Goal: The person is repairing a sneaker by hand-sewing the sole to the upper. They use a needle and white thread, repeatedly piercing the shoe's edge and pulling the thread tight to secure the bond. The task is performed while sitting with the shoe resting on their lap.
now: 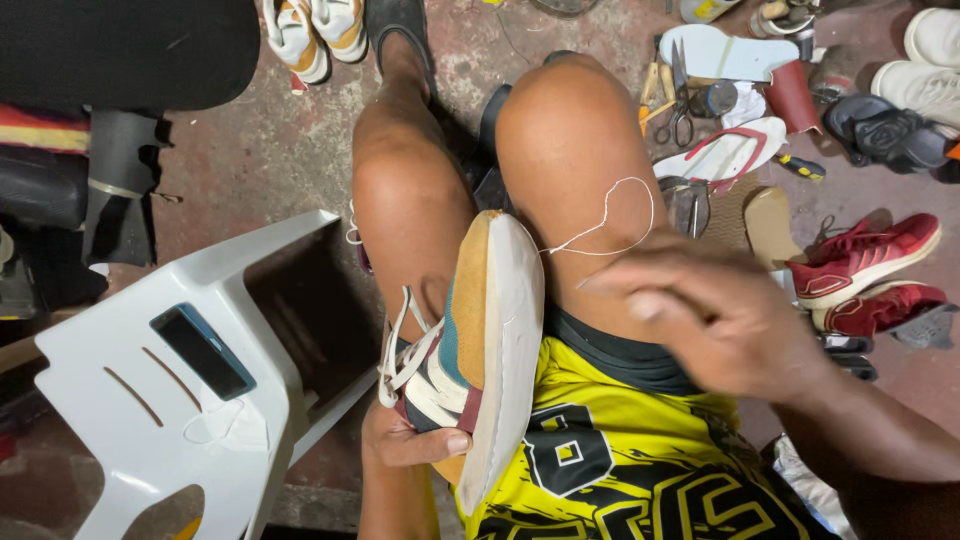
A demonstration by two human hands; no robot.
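Blurred at right of frame, the right hand pinches a thin white thread running taut from the multicoloured white-soled sneaker, which the left hand clamps between the knees at centre to steady it.

Even bright light; right hand blurred, perhaps moving

The sneaker has a white sole with a tan edge, a teal and orange side, a maroon heel patch and white laces. The thread is white. The shorts are bright yellow with a black pattern, under a dark waistband. The plastic chair is white, and the phone on it is black with a blue rim. Red shoes with white stripes lie on the mottled reddish-grey floor.
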